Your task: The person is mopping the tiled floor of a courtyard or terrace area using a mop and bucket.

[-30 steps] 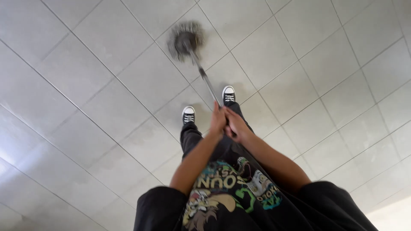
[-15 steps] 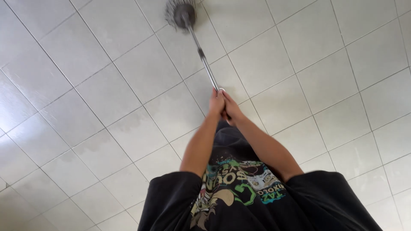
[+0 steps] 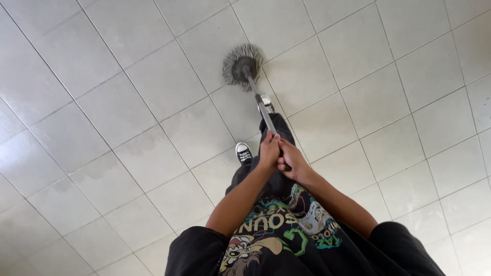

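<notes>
While both the left hand (image 3: 268,152) and right hand (image 3: 290,161) grip the mop handle (image 3: 262,110), the wet floor (image 3: 128,153) beside them risks a slip.

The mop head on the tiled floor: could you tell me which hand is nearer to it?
Left. The left hand grips the mop handle higher up, closer to the mop head; the right hand holds just behind it, nearer the body.

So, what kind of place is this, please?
Probably an indoor room or hallway, though no walls show. The floor is large pale square tiles with damp patches, and both hands, the left hand and right hand, grip a mop.
</notes>
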